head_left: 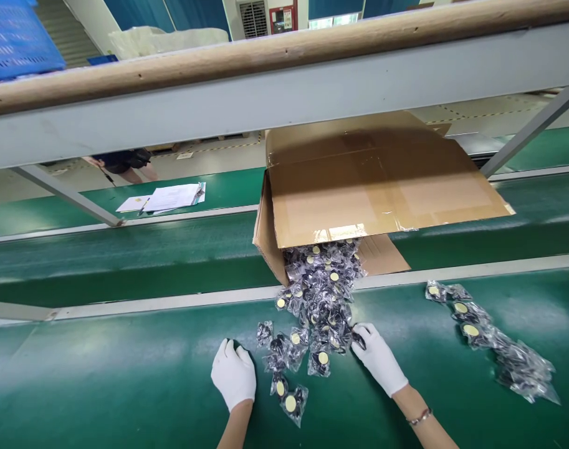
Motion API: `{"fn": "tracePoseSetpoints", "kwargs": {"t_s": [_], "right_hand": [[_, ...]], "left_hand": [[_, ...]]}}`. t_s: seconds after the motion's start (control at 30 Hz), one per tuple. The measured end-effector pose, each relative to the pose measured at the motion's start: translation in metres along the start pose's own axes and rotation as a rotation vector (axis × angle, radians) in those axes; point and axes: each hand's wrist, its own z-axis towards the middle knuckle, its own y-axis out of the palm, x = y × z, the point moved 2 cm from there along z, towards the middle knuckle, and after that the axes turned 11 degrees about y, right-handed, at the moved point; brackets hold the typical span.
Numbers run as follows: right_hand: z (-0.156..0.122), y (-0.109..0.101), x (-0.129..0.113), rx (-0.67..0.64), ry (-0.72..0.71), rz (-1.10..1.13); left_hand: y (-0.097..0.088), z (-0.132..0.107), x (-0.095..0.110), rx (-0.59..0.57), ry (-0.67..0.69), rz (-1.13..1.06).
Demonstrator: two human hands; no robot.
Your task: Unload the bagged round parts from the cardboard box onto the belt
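Observation:
A heap of small black parts in clear plastic bags (pixel 328 305), many with a round cream-yellow sticker, spills from a tipped cardboard box (pixel 382 187) onto the green work surface (pixel 125 374). My right hand (pixel 377 358), in a white glove, is at the heap's right edge with its fingers closed on a bagged black part (pixel 358 340). Left of the loose bags rests my left hand (pixel 235 374), also gloved, its fingers curled down; whatever is under them is hidden. Several loose bagged parts (pixel 290 402) lie between my hands.
At the right, a row of bagged parts (pixel 480 333) runs diagonally along the surface. A grey beam with a wooden edge (pixel 284 75) crosses above the box. Behind lie papers (pixel 172 197) on a further green bench, and a person (pixel 125 165) stands beyond it.

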Motion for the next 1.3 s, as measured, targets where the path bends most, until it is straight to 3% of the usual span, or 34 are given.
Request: {"fn": "tracePoseSetpoints", "kwargs": {"t_s": [0.1,0.2,0.23,0.27,0.33,0.4,0.43,0.5,0.6,0.7,0.77,0.83,0.93,1.1,1.2,1.3], "right_hand": [[-0.012,-0.023,-0.011,-0.136,0.016,0.014],[-0.024,-0.078,0.000,-0.307,0.047,0.014],[-0.024,-0.102,0.011,-0.308,0.070,-0.006],[-0.023,-0.128,0.023,-0.251,0.100,-0.050],[-0.016,-0.175,0.047,0.020,0.158,-0.241],[-0.009,-0.199,0.055,0.326,0.156,-0.494],[-0.005,-0.198,0.050,0.413,0.109,-0.576],[0.003,-0.165,0.025,0.409,-0.047,-0.576],[0.013,-0.074,-0.024,0.175,-0.241,-0.412],[0.022,0.000,-0.048,0.104,-0.252,-0.346],[0.025,0.020,-0.045,0.116,-0.180,-0.272],[0.024,0.018,-0.034,0.092,-0.020,-0.181],[0.018,-0.002,-0.021,-0.010,0.241,0.028],[0.011,-0.031,-0.023,-0.304,0.478,0.494],[0.006,-0.042,-0.021,-0.386,0.531,0.553],[0.000,-0.051,-0.010,-0.418,0.656,0.428]], "left_hand": [[-0.001,0.000,0.001,0.006,0.008,-0.005],[-0.002,0.000,0.002,0.000,0.003,-0.012],[-0.002,0.000,0.002,-0.004,0.001,-0.014],[-0.002,0.000,0.002,-0.008,-0.001,-0.016],[-0.003,0.000,0.002,-0.013,-0.007,-0.019],[-0.003,0.000,0.002,-0.018,-0.014,-0.024],[-0.002,0.001,0.002,-0.020,-0.017,-0.027],[-0.002,0.001,0.002,-0.024,-0.020,-0.032],[0.000,0.000,0.001,-0.029,-0.024,-0.043],[0.003,-0.002,-0.001,-0.022,-0.030,-0.055],[0.004,-0.003,-0.001,-0.017,-0.032,-0.062],[0.004,-0.003,-0.002,-0.018,-0.036,-0.075],[0.003,-0.003,-0.001,-0.025,-0.041,-0.085],[0.000,-0.001,0.001,-0.020,-0.016,-0.049],[-0.001,-0.001,0.001,-0.011,-0.004,-0.035],[0.000,-0.001,0.000,-0.011,-0.003,-0.034]]}}
